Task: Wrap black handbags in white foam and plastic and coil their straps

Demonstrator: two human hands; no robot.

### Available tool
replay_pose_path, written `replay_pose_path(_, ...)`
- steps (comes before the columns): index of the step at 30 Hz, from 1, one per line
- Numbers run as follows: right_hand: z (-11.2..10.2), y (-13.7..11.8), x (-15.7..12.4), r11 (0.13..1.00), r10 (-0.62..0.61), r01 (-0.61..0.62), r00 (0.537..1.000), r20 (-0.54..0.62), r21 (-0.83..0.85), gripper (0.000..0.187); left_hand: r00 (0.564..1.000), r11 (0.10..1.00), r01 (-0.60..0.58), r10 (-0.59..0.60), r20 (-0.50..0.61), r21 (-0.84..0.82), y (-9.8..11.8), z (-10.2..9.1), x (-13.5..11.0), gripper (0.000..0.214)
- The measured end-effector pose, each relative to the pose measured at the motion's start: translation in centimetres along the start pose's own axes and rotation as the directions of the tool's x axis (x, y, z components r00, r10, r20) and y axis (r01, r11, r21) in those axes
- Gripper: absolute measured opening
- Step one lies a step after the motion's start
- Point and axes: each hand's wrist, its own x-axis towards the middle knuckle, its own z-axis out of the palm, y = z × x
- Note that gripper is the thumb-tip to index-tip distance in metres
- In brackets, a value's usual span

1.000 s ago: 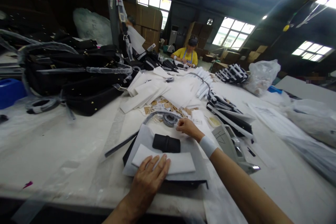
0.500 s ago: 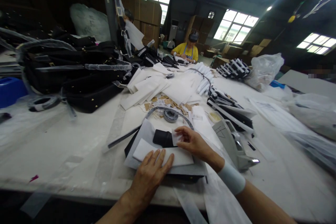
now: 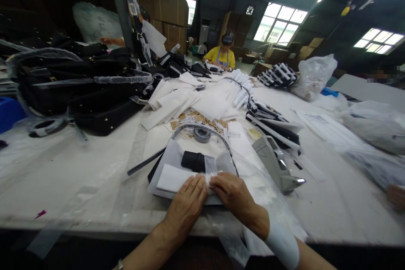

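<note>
We're pressing left hand (image 3: 185, 206) and right hand (image 3: 234, 196), both flat, on a white foam sheet (image 3: 172, 178), long axis 9-to-3, on the desk (image 3: 63, 177), windows (image 3: 278, 23) at 1 o'clock.

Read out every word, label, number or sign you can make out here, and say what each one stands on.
No text can be read with certainty.
Pen strokes on the grey plastic piece: handwritten, not legible.
Small tag on the white strip: too small to read.
Label on the pillar: too small and blurred to read.
</note>
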Motion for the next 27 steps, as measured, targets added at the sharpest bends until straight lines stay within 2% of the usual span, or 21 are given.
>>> replay_pose_path(2, -0.1, -0.5, -0.1, 0.997, -0.068, 0.068, 0.998, 0.007, -0.024, 0.018, 1.000, 0.999, 0.009, -0.009, 0.000, -0.053, -0.2, -0.3, 0.0, 0.041)
replay_pose_path(8, -0.6, -1.4, 0.1, 0.988, -0.148, 0.149, 0.989, -0.029, 0.028, 0.018, 0.998, 0.991, 0.054, -0.056, -0.019, -0.119, -0.3, -0.7, 0.4, 0.044)
replay_pose_path(12, -2.7, -2.0, -1.6, 0.974, -0.204, 0.210, 0.976, -0.072, 0.089, 0.012, 0.999, 0.997, 0.003, -0.007, -0.045, -0.082, -0.3, -0.6, 0.4, 0.039)
replay_pose_path(14, -4.0, -2.2, -3.7, 0.968, -0.219, 0.220, 0.976, -0.017, 0.124, 0.012, 1.000, 0.998, -0.023, 0.023, -0.011, -0.055, -0.4, -0.7, 0.4, 0.040)
replay_pose_path(16, -4.8, -2.3, -6.1, 0.968, -0.231, 0.215, 0.966, 0.120, 0.129, 0.015, 0.999, 0.998, -0.050, 0.051, 0.015, -0.028, -0.6, -0.9, 0.4, 0.042)
replay_pose_path(18, -4.5, -2.2, -8.5, 0.974, -0.224, 0.219, 0.945, 0.238, 0.050, 0.026, 0.997, 0.997, -0.079, 0.080, 0.025, -0.011, -0.8, -1.0, 0.4, 0.042)
replay_pose_path(19, -4.0, -2.0, -9.5, 0.973, -0.216, 0.229, 0.942, 0.258, -0.022, 0.031, 0.995, 0.995, -0.095, 0.095, 0.019, -0.006, -0.9, -1.1, 0.4, 0.042)
replay_pose_path(21, -2.3, -1.6, -10.8, 0.958, -0.191, 0.231, 0.956, 0.223, -0.168, 0.035, 0.992, 0.992, -0.127, 0.127, 0.000, -0.009, -1.3, -1.2, 0.4, 0.041)
replay_pose_path(23, -0.7, -1.3, -11.1, 0.955, -0.173, 0.206, 0.972, 0.161, -0.215, 0.033, 0.989, 0.989, -0.148, 0.147, -0.021, -0.028, -1.7, -1.3, 0.7, 0.041)
replay_pose_path(25, 0.1, -1.2, -10.4, 0.970, -0.174, 0.190, 0.978, 0.113, -0.154, 0.027, 0.991, 0.989, -0.131, 0.131, -0.013, -0.068, -2.1, -1.6, 1.3, 0.043)
replay_pose_path(27, -0.2, -1.5, -9.3, 0.979, -0.189, 0.192, 0.981, 0.044, -0.071, 0.020, 0.998, 0.991, -0.069, 0.070, 0.004, -0.119, -2.7, -1.9, 2.4, 0.049)
